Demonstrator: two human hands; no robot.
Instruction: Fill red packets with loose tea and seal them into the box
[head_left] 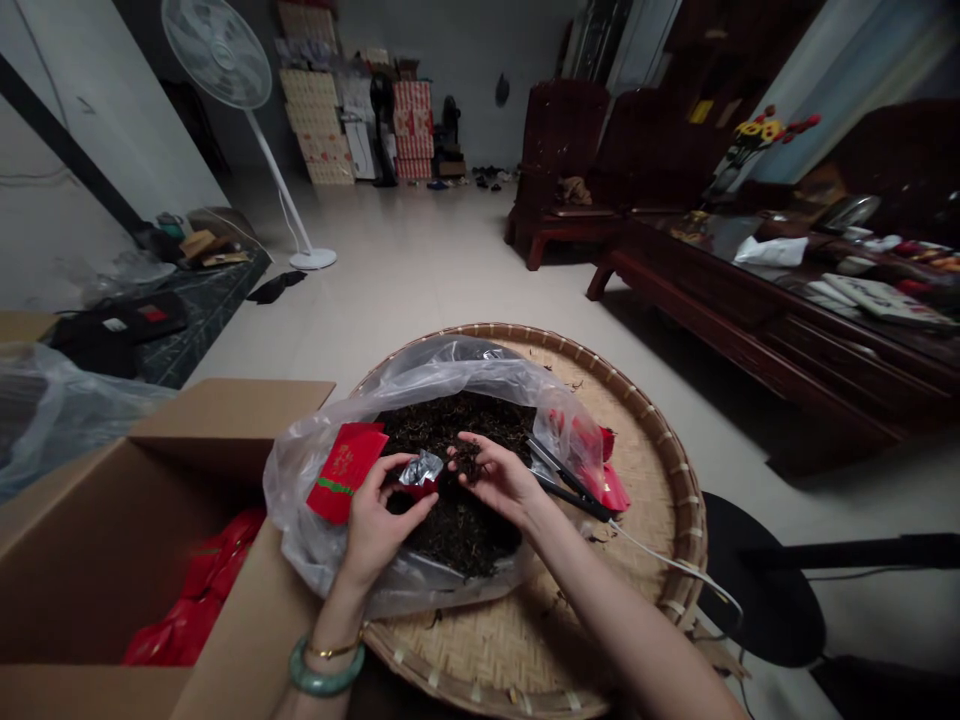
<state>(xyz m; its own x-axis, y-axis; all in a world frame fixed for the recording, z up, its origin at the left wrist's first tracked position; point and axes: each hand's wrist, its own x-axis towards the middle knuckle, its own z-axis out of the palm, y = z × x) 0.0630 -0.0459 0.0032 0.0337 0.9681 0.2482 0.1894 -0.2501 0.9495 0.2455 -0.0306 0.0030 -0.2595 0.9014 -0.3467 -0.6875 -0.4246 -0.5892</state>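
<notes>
My left hand (381,520) is closed around a small red packet (421,474) whose silver foil lining shows at its mouth. Just to its right, my right hand (499,482) pinches a clump of dark dried tea leaves (468,460). Both hands are above a clear plastic bag (300,450) spread wide and filled with loose tea leaves (465,540). Flat red packets (346,470) with a green band lie on the bag's left side. A black heat sealer or hair-straightener-like clamp (574,485) with a white cord rests on the right side.
The bag sits on a round woven bamboo tray (600,640). At left stands an open cardboard box (247,410) with red packets (199,590) inside. More red packets (613,488) lie on the tray's right. A black round stand base (757,590) and a dark wooden table (720,330) are to the right.
</notes>
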